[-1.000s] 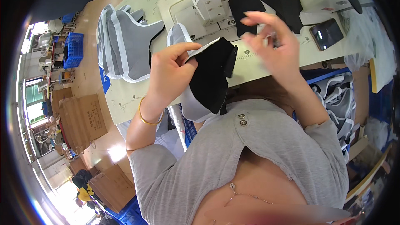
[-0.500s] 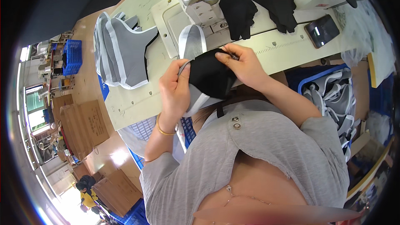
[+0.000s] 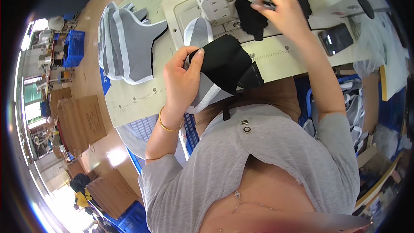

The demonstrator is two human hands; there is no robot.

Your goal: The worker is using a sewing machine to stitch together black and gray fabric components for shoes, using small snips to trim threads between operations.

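My left hand (image 3: 183, 77) pinches a grey fabric piece with white edging (image 3: 199, 32) together with a black fabric piece (image 3: 222, 62), in front of the sewing machine (image 3: 215, 6). The black cloth hangs loosely to the right of my fingers, its lower corner spread over the table's front edge. Up at the right, my right hand (image 3: 280, 8) is closed around small thread snips (image 3: 268, 3), blades pointing left. It hovers over black fabric pieces (image 3: 250, 19) lying beside the machine, apart from the cloth in my left hand.
Grey white-edged pieces (image 3: 133, 43) lie stacked on the table's left. A dark phone-like device (image 3: 336, 41) rests at the right, near clear plastic bags (image 3: 375, 34). A blue-rimmed bin (image 3: 308, 103) with similar grey pieces stands below right. Cardboard boxes (image 3: 82, 123) stand on the floor at left.
My right hand has left the black cloth and moved up and right with the snips. The cloth's right side has dropped loose; my left hand keeps its hold.
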